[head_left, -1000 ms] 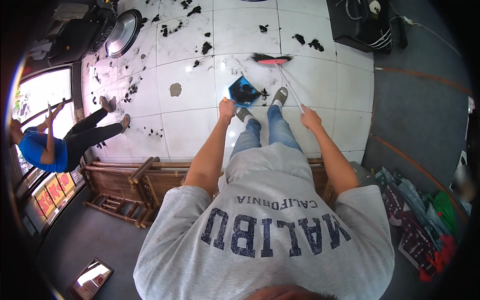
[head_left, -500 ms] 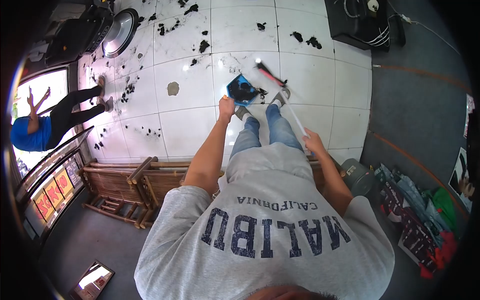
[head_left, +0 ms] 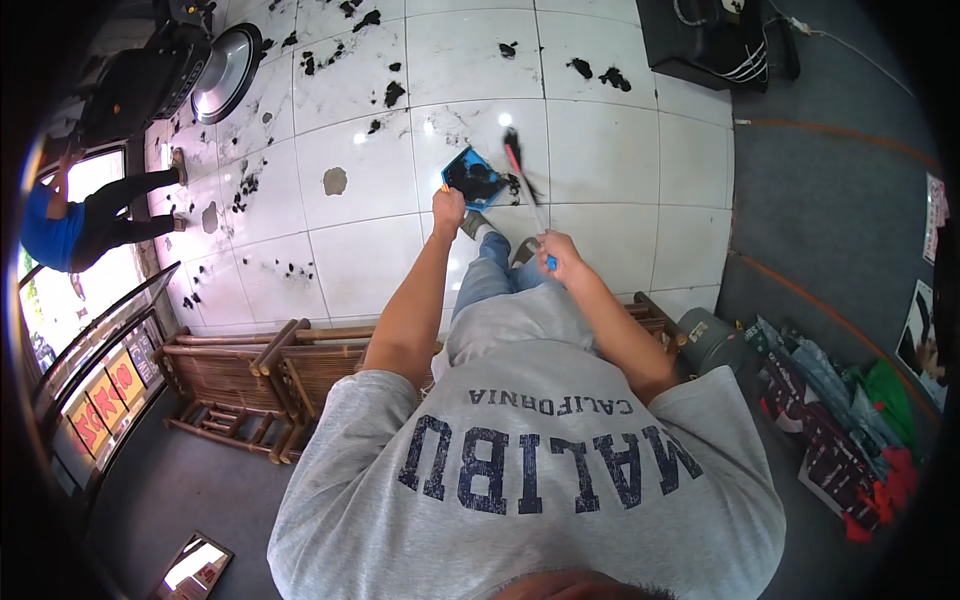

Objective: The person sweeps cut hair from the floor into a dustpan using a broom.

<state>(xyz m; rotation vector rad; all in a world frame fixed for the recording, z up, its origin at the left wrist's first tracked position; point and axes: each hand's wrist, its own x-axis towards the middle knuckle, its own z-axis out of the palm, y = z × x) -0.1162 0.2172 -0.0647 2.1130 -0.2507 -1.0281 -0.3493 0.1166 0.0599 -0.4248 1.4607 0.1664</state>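
The blue dustpan (head_left: 464, 157) holds dark, fuzzy clumps (head_left: 478, 183).

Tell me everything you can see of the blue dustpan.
The blue dustpan is an angular, open-topped tray, apparently plastic, its inside largely covered by black, hair-like clumps. The left hand grips it at its near left edge, hiding most of any handle; a bit of orange shows there. It appears to sit on the white tiled floor, just beyond a shoe. More black bits lie by its right edge.
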